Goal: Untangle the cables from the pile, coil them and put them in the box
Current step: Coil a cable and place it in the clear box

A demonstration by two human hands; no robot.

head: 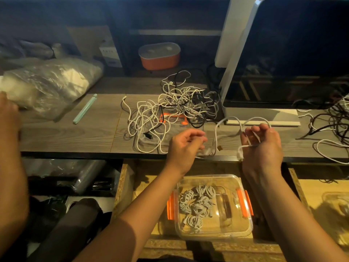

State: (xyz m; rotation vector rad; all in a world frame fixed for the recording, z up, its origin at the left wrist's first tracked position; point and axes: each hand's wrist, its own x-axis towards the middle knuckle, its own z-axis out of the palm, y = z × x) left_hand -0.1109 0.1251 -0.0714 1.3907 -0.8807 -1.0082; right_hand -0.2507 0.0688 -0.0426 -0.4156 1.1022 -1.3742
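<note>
The right hand (262,146) is at the centre right of the frame, palm turned up, fingers curled narrowly around a white cable (233,119). Several turns of it lie across the palm and fingers, and one end hangs down at the wrist. From the fingertips the cable arcs leftward in two loose humps above the desk edge, then drops to a small loop and a USB plug (219,147) just right of the left hand (186,144).

The left hand is at the centre of the frame with its fingers bent and close to the thumb. It is blurred, so I cannot tell whether it pinches the cable or only hovers beside it.

Above the left hand, the pile of tangled cables (175,108), white, grey and black, sprawls on the wooden desk (66,135). It partly covers a clear lid with orange clips (182,119).

The clear plastic box (243,228), also with orange clips, is at the lower centre on light wood below the desk edge. Coiled white cables (196,203) fill its left half.

A monitor (294,53) stands at the upper right, and a second tangle of cables (338,120) lies at the right edge. A plastic bag (49,82) is at the upper left.
</note>
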